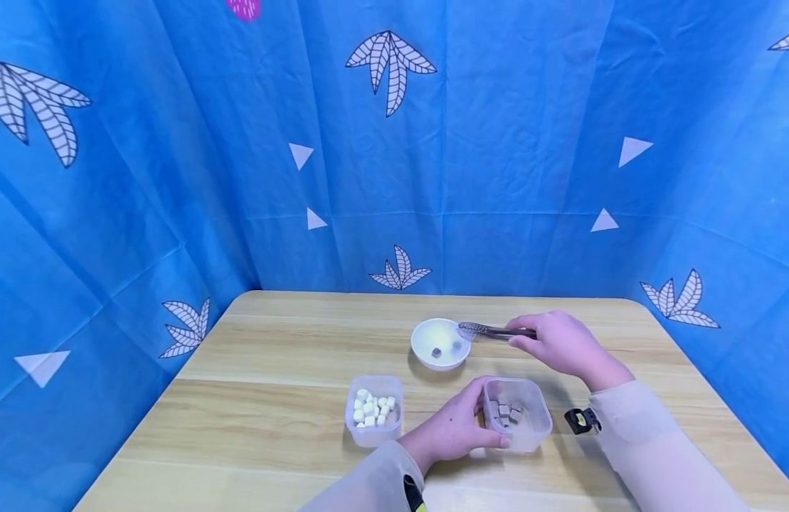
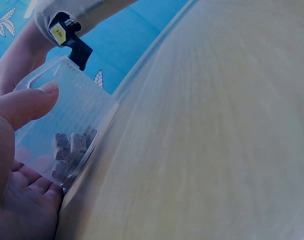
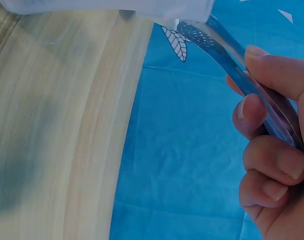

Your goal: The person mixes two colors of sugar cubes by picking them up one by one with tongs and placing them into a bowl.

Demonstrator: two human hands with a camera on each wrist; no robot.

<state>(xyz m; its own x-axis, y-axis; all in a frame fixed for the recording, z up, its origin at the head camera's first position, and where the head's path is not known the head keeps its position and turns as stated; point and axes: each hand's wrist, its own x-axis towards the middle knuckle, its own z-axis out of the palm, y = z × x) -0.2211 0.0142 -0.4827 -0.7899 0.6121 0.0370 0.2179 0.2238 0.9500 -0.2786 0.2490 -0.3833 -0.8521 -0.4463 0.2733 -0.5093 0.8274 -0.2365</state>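
My left hand (image 1: 454, 427) grips a clear plastic container (image 1: 528, 442) from its left side, thumb along the near wall. Several brownish-grey cubes (image 1: 504, 411) lie in that container; the left wrist view shows these cubes (image 2: 77, 142) clustered at its bottom. Metal tongs (image 1: 496, 332) with perforated tips are held in my right hand (image 1: 563, 343), fingers curled round the handles in the right wrist view. The tips hang over the right side of a white bowl (image 1: 440, 364). One dark cube (image 1: 436, 352) sits in the bowl, with a blurred dark spot beside it below the tips.
A second clear container (image 1: 375, 439) holding several white cubes (image 1: 368, 410) stands left of my left hand. Everything stands on a wooden table (image 1: 272, 398). A blue patterned curtain (image 1: 516, 156) rises behind the table and at both sides.
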